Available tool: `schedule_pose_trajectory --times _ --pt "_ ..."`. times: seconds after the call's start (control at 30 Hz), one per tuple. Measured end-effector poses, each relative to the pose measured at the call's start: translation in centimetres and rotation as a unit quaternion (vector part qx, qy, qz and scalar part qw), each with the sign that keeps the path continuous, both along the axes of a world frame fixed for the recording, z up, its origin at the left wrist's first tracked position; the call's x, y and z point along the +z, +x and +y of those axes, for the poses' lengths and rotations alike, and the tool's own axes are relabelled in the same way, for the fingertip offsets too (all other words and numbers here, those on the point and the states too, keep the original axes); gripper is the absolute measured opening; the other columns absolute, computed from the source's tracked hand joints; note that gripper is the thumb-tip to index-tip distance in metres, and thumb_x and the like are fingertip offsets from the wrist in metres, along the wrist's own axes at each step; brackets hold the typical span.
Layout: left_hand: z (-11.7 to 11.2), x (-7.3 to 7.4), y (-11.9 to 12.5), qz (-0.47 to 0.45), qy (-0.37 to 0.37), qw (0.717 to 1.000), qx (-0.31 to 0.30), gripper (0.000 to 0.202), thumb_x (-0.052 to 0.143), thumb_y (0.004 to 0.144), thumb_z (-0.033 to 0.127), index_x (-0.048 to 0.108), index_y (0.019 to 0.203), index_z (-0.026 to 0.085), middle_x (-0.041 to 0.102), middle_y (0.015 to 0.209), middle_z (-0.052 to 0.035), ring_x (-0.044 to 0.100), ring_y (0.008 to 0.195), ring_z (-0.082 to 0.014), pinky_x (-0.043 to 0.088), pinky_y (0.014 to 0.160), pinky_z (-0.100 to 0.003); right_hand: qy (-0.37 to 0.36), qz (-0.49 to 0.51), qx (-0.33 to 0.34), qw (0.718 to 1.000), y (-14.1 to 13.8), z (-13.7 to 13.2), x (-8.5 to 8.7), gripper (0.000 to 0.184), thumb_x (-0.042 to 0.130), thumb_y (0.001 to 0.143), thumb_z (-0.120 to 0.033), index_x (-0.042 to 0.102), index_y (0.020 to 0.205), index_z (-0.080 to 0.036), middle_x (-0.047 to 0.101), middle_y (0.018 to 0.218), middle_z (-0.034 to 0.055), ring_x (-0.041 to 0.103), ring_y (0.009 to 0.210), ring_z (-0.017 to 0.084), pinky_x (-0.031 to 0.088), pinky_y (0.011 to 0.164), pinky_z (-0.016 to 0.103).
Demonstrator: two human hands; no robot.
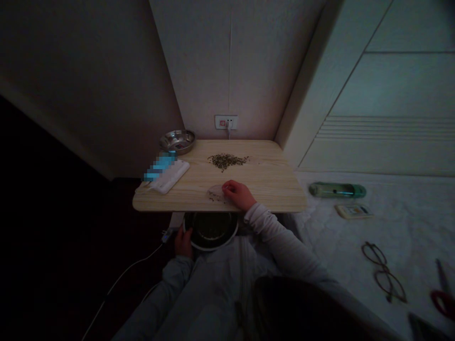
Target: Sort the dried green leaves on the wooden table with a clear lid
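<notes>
My right hand (240, 195) is closed on a clear round plastic lid or disc (215, 191), low over the front of the small wooden table (263, 177). A few small dark grains show around and through the disc. Further back on the tabletop lies a loose pile of small greenish-brown beans or seeds (226, 161). Below the front edge, my left hand (183, 242) grips the left rim of a dark round basin with a pale rim (209, 248). The basin sits at my lap, partly under the table, and its contents are too dark to make out.
On the table's left stand a steel bowl (178, 142), a white power bank-like block (170, 176) and a blurred-out blue screen (159, 166). To the right, the bed (330, 241) bears a green bottle (337, 190), a phone (353, 211), glasses (384, 272) and red-handled scissors (443, 300).
</notes>
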State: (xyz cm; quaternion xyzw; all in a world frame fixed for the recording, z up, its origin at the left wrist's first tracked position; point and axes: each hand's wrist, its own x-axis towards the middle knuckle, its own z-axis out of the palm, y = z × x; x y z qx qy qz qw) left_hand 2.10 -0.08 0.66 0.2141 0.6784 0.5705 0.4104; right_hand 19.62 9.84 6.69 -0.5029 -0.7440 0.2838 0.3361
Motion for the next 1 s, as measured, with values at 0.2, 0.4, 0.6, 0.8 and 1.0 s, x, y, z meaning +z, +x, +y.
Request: schedule_pose_trajectory --times 0.2,0.4,0.6,0.8,1.0 --pt "-0.03 0.41 0.13 -0.008 0.013 1.000 -0.006 0.031 0.048 0.054 0.021 0.056 0.084 0.014 0.056 0.075 -0.0050 0.050 0.070 -0.0156 0.038 0.063 -0.026 -0.003 0.000 0.017 1.000 0.07 0.00 0.17 0.022 0.040 0.066 -0.031 0.052 0.077 -0.016 0.054 0.058 -0.0017 0.044 0.051 0.005 0.032 0.051 0.016" --pt "-0.05 0.37 0.04 0.000 0.041 0.999 -0.022 0.031 0.047 0.056 0.021 0.056 0.084 0.013 0.057 0.073 -0.0050 0.050 0.072 -0.0159 0.038 0.064 -0.026 -0.010 0.012 0.001 1.000 0.06 -0.04 0.26 0.021 0.039 0.067 -0.029 0.051 0.078 -0.015 0.054 0.059 -0.0015 0.045 0.053 0.006 0.033 0.052 0.017" --pt "0.02 0.47 0.14 0.004 0.021 1.000 -0.009 0.033 0.047 0.055 0.020 0.055 0.086 0.011 0.057 0.077 -0.0059 0.050 0.074 -0.0159 0.037 0.065 -0.025 -0.014 0.010 0.020 1.000 0.06 -0.11 0.35 0.020 0.041 0.066 -0.029 0.052 0.076 -0.016 0.054 0.058 -0.0020 0.044 0.051 0.005 0.033 0.051 0.016" --pt "-0.21 0.96 0.52 -0.006 0.009 1.000 0.008 0.036 0.047 0.056 0.020 0.054 0.091 0.014 0.057 0.076 -0.0047 0.050 0.071 -0.0152 0.038 0.064 -0.026 -0.020 0.034 0.021 0.999 0.04 0.01 0.19 0.020 0.041 0.066 -0.029 0.051 0.076 -0.015 0.054 0.058 -0.0020 0.044 0.051 0.005 0.033 0.052 0.016" --pt "-0.12 0.51 0.29 -0.005 0.012 1.000 -0.004 0.035 0.048 0.055 0.021 0.055 0.088 0.013 0.056 0.075 -0.0043 0.049 0.072 -0.0147 0.037 0.064 -0.024 -0.015 0.010 0.013 1.000 0.03 0.04 0.09 0.020 0.041 0.065 -0.029 0.052 0.075 -0.015 0.053 0.057 -0.0021 0.044 0.051 0.005 0.032 0.051 0.017"
